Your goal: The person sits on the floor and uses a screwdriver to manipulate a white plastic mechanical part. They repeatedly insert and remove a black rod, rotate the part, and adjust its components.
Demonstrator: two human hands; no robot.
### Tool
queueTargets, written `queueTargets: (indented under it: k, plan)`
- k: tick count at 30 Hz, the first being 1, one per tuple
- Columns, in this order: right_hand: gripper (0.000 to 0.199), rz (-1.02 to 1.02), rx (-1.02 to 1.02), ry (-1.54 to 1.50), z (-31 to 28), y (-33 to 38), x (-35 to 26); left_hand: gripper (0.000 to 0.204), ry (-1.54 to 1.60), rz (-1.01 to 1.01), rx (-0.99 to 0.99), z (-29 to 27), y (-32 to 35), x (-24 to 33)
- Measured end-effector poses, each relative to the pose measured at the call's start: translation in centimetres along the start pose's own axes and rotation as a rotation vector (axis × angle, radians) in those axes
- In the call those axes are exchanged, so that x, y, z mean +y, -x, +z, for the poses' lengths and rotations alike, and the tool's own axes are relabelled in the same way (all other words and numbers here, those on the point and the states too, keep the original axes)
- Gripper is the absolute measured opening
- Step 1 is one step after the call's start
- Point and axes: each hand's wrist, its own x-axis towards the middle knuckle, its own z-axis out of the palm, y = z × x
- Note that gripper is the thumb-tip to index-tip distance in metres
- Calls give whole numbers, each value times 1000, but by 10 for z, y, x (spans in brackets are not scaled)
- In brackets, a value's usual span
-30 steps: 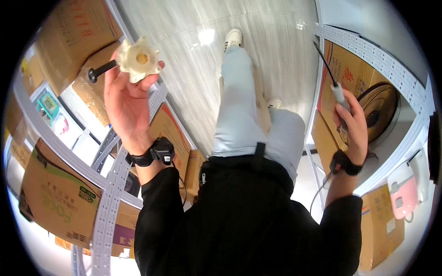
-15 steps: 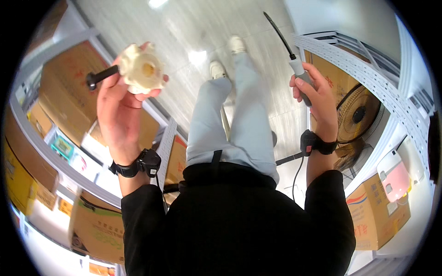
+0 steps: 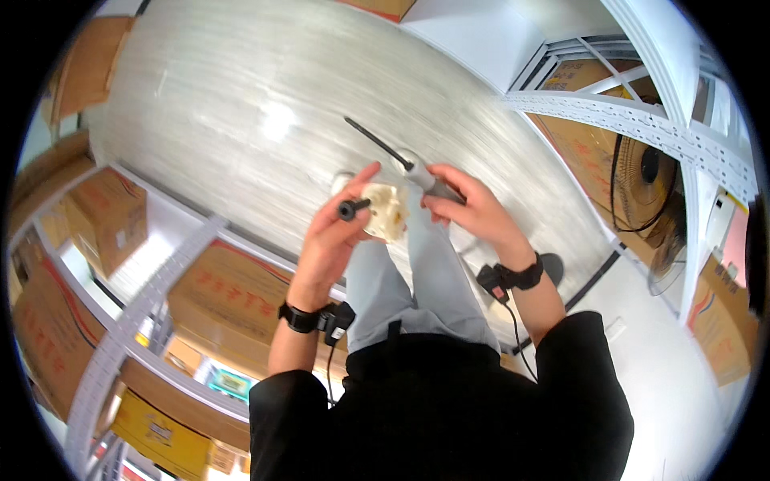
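My left hand (image 3: 329, 240) is closed around a cream-coloured, knobbly plastic part (image 3: 388, 213). A black bolt (image 3: 351, 209) with a round socketed head sticks out beside it, head toward me, near my thumb; whether it sits in the part or only in my fingers I cannot tell. My right hand (image 3: 480, 210) grips a screwdriver (image 3: 420, 176) by its grey handle, its dark shaft pointing away to the far left. The handle passes just right of the cream part, close to it. Both hands are held out in front of me above my legs.
Shelving with cardboard boxes (image 3: 228, 301) and a yellow box (image 3: 160, 429) runs along my left. On the right, a white perforated rack (image 3: 593, 108) holds a large carton and a black fan (image 3: 642, 172). Pale floor (image 3: 216, 120) lies ahead.
My hands have come together in front of me, bringing the cream part and the screwdriver close. The whole view has turned, with more floor showing ahead. Both hands keep their hold.
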Motion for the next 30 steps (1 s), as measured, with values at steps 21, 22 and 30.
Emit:
queueTargets:
  k: [21,22,30]
  plan:
    - [25,-275,1101,-855,174,129,176,39,-749,-665,-739,32,-22,-73]
    - [26,-282,1173,-874,187,131,179,39,-796,-703,-793,30,-20,-76]
    - [26,-306,1477,-1008,285,111,241,42,-1022,-871,-956,-7,-18,-112]
